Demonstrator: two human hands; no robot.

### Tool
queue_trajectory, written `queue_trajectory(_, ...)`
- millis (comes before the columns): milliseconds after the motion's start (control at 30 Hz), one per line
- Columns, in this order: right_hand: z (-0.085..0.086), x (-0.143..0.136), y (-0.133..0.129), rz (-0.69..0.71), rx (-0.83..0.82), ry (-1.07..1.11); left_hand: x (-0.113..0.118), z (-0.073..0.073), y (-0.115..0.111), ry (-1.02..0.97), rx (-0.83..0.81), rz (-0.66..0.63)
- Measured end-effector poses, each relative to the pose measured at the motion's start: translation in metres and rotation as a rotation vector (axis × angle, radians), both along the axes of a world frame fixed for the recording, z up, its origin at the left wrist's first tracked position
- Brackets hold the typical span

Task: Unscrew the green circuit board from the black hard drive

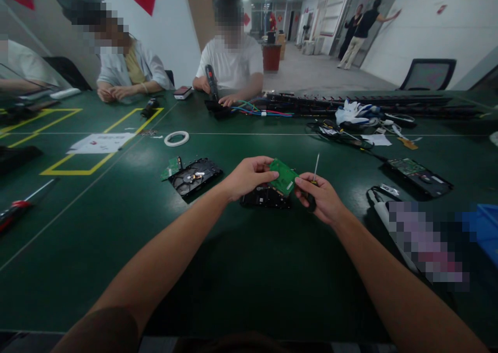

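Note:
A green circuit board [284,177] is held tilted above a black drive casing [266,197] on the table. My left hand [252,177] pinches the board's left edge between thumb and fingers. At its right edge, the fingertips of my right hand [319,196] grip the board too, and the same hand holds a screwdriver [317,166] with its shaft pointing up. The screwdriver's handle is mostly hidden by the fingers. To the left lies an opened drive [196,178] beside another small green board [171,170].
On the green table [249,270] are a white ring [176,138], papers [101,142], a red-handled screwdriver [17,208], another drive [419,177], gloves [356,113], cables [264,113] and a blue bin [486,228]. Several people are across the table; one holds a power tool [211,82].

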State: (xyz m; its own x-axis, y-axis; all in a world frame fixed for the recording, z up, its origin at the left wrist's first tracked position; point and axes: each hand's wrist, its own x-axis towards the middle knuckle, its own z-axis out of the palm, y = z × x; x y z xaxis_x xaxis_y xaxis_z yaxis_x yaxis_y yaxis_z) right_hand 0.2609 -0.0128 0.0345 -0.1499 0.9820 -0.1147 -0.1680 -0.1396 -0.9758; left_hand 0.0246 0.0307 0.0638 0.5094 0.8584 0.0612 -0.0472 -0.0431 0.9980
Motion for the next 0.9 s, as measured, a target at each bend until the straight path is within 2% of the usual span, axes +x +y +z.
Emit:
queue_trajectory(100, -0.001, -0.001, 0.002, -0.090, 0.006, 0.019, -0.002, 0.000, -0.001, 0.073, -0.016, -0.107)
queue_trajectory(200, -0.003, 0.000, 0.004, -0.154, -0.007, 0.037, 0.000, -0.001, -0.003, 0.091, -0.041, -0.142)
queue_trajectory(300, -0.004, 0.000, 0.005, -0.145, -0.024, 0.077, 0.002, -0.001, -0.002, 0.026, -0.086, -0.053)
queue_trajectory(433, -0.003, -0.001, 0.003, -0.041, -0.014, 0.058, 0.007, -0.005, -0.001, -0.049, -0.141, 0.072)
queue_trajectory(567, -0.004, -0.002, 0.001, -0.015, -0.028, 0.015, 0.012, -0.012, -0.003, -0.094, -0.161, 0.049)
queue_trajectory(700, -0.003, 0.000, 0.001, -0.044, -0.042, -0.007, 0.011, -0.014, -0.003, -0.028, -0.112, -0.013)
queue_trajectory(900, -0.002, 0.000, 0.001, -0.081, -0.014, 0.010, 0.003, -0.012, 0.002, -0.106, -0.199, 0.043)
